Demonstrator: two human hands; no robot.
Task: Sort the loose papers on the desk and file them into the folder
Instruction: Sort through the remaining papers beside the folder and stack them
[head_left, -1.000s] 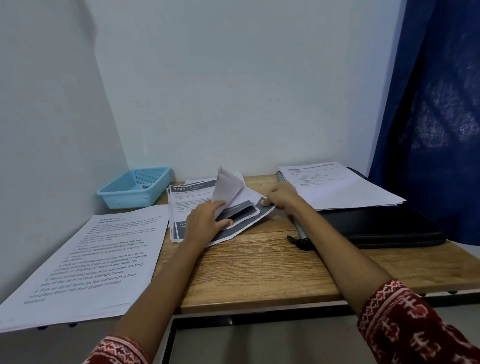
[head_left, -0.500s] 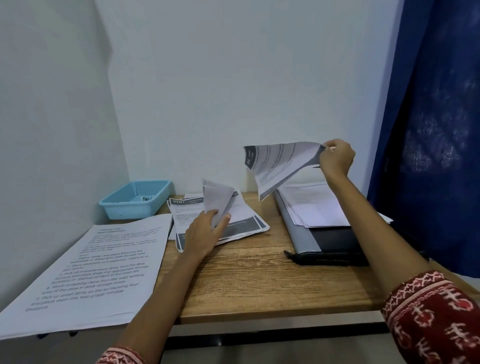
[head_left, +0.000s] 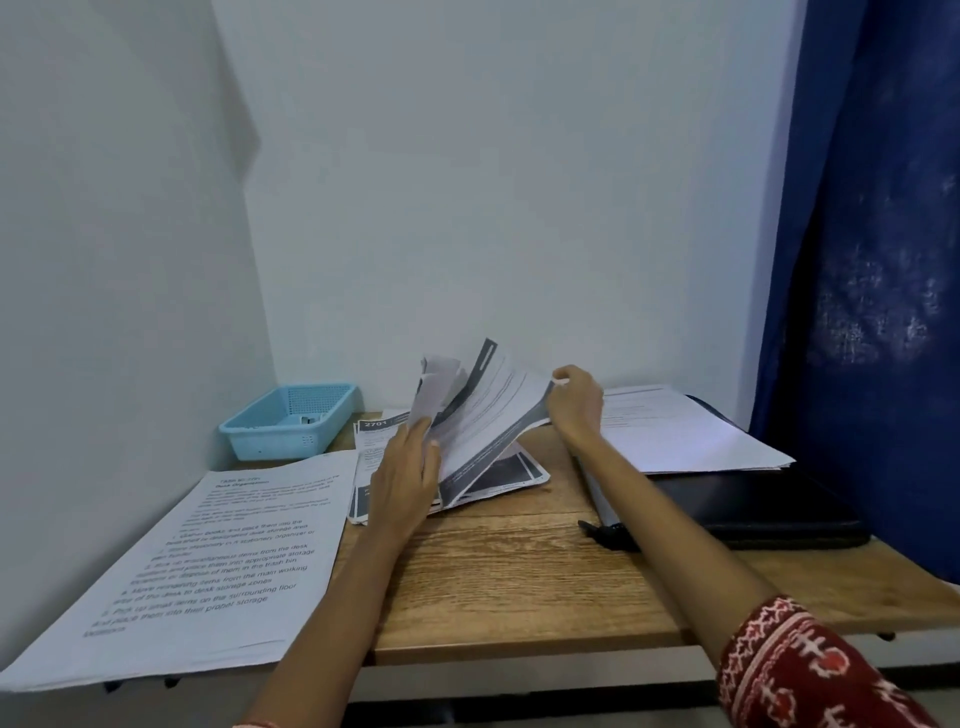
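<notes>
Head view: right hand (head_left: 576, 402) now pinches the top corner of a dark-bordered sheet (head_left: 488, 421) and holds it tilted over the middle pile (head_left: 498, 475) — half a second ago it held a sheet high, out over the folder. Left hand (head_left: 408, 470) lies on the pile's left half, fingers mostly straight, tips against a curled white page (head_left: 434, 392) that stands up behind the lifted sheet; its grip is loose, not pinching anything I can make out. It was in much the same place before.

Folder (head_left: 769, 506) — black, flat at the bench's right side, a sheaf of white sheets (head_left: 675, 431) on top, still there. Large printed sheet (head_left: 218, 551) at left overhangs the bench (head_left: 519, 582) edge, unchanged. Blue basket (head_left: 291, 423) in the back left corner, unchanged.

Hard to read: text on the lifted sheet is blurred. The pile's middle is covered by the left hand and the raised sheet. Small items in the basket are unclear. Right forearm hides the folder's near left edge. Patterned red sleeve (head_left: 800, 670) is cut off at the frame's bottom right.
</notes>
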